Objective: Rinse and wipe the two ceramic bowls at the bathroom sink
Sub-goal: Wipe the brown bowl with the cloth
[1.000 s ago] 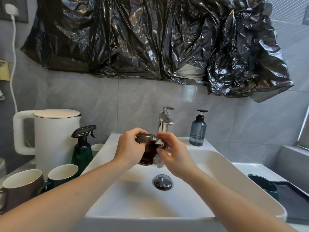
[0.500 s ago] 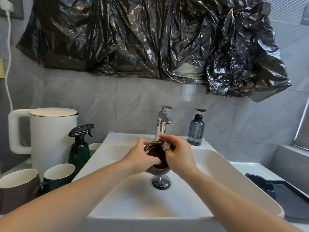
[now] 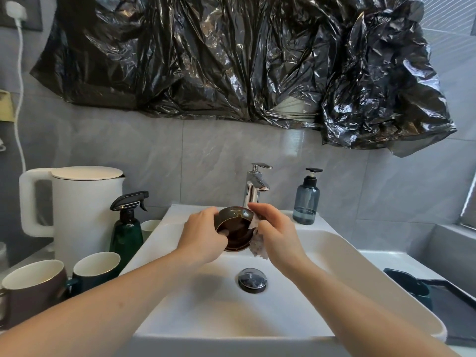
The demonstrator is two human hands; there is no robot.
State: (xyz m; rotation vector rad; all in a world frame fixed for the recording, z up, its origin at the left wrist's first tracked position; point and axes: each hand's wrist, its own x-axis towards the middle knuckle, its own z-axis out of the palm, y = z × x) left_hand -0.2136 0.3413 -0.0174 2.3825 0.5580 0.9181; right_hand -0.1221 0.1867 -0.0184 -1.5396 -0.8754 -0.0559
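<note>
Wiping step in hand, by the look of it. Brown bowl held above the sink, toward the back edge, just in front of the tap and over the basin a little behind the drain plug. Tipped on its side, the glazed inside toward the camera. No water visible from the spout.

Left hand wrapped round the bowl's left rim and wall, fingers curled close, thumb apparently on the inside. Right hand closed on a pale cloth, pinching it over the bowl's right rim; a tail of cloth hanging below the hand, beside the bowl's foot.

Only one bowl clearly in view; second bowl not identifiable. Possibly the dark thing at the right edge of the counter, but too cut off to tell.

Judgement: partway through, one bowl being wiped, the other yet to be dealt with or already set aside.

Next move likely a turn of the bowl in the left hand to bring fresh rim under the cloth. Calls for a firm left grip, since wet glaze slips, and for keeping the work low over the basin, clear of the tap. Mugs and kettle at the left edge well apart, no obstacle.
</note>
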